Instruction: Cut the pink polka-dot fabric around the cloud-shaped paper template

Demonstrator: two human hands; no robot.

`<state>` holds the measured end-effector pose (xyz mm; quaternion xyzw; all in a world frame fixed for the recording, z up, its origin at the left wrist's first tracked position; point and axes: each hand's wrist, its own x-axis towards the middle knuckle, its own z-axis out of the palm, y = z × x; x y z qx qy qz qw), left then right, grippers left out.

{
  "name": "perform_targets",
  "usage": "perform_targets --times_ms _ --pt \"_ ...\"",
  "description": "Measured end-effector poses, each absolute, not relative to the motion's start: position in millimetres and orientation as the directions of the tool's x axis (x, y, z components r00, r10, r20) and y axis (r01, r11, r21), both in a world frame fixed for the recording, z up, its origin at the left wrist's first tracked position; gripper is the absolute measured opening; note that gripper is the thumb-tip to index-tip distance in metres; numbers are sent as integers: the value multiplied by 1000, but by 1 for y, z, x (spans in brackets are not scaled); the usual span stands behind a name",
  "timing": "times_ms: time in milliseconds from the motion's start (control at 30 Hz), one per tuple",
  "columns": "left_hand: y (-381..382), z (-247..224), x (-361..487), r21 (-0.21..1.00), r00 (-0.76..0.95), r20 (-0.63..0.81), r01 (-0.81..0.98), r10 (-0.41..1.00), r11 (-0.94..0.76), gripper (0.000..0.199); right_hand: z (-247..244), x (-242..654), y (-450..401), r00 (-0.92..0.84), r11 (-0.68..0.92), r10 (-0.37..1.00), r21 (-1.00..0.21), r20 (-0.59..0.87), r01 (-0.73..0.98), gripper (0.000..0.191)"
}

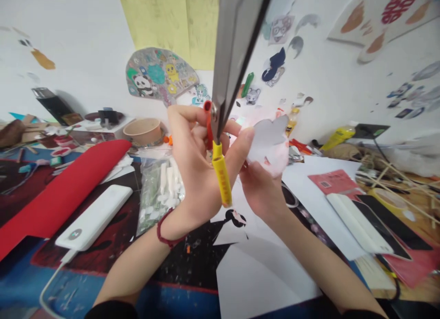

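My left hand point(195, 172), with a dark red cord at the wrist, holds scissors point(222, 76) with red and yellow handles. Their metal blades point up toward the camera and look closed. My right hand point(263, 190) grips the lower edge of a pale pink and grey paper piece point(270, 145) with a wavy outline. The left thumb and a finger also reach the paper's left side. Below the hands, a small black and pink scrap point(236, 218) lies near white paper sheets point(264, 277).
On the left are a white power bank point(94, 216) with a cable and a long red object point(68, 195). A plastic bag of white pieces point(163, 186) lies left of the hands. At right are black flat objects point(392, 222) and red packets point(335, 181). Behind stands a wall with stickers.
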<state>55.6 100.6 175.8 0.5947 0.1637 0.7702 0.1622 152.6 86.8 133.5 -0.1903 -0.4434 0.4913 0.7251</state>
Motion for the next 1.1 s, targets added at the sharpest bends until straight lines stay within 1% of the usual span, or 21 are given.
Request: perform_targets --times_ms 67,100,133,200,267,333,367,433,533,633,700,767,833,933,1033,1100 --pt "100 175 57 446 -255 860 -49 443 -894 50 140 152 83 145 452 878 -691 456 -565 53" --pt "99 175 57 449 -269 854 -50 445 -892 50 141 151 82 149 452 877 -682 456 -574 52" --pt "98 174 58 453 -285 847 -54 449 -890 50 140 150 81 151 453 877 -677 457 -580 48" --pt "97 175 59 454 -323 833 -66 450 -888 52 134 148 80 133 454 872 -677 471 -579 31" --pt "96 175 60 452 -354 821 -78 449 -889 54 125 145 81 52 449 860 -703 508 -552 20" --pt "95 176 61 460 -354 813 -98 463 -883 54 116 144 82 -36 457 836 -733 547 -504 22" --pt "95 176 60 464 -352 809 -110 471 -879 53 113 145 82 -48 480 823 -738 566 -474 25" --pt "94 177 60 470 -349 801 -136 487 -872 52 109 146 83 -2 555 794 -725 608 -407 26" --pt "92 177 60 504 -327 776 -195 540 -841 50 110 149 81 92 621 770 -708 631 -336 16" --pt "90 176 61 546 -304 744 -237 596 -803 48 118 147 76 201 603 797 -729 569 -325 10" --pt "89 176 63 545 -308 742 -240 596 -803 48 124 146 74 299 582 811 -739 502 -339 11" --pt "89 175 64 546 -297 745 -242 597 -802 47 131 145 72 347 564 820 -742 455 -362 9" --pt "89 174 65 536 -284 754 -255 592 -805 47 136 147 71 317 535 843 -747 436 -395 15" --pt "89 173 66 512 -288 765 -269 576 -815 47 141 150 69 204 436 900 -775 386 -458 20" --pt "87 172 67 528 -285 757 -262 588 -808 48 143 152 67 142 349 936 -792 322 -501 23" --pt "87 173 67 534 -289 752 -260 593 -804 48 144 154 67 126 326 944 -798 306 -506 25"
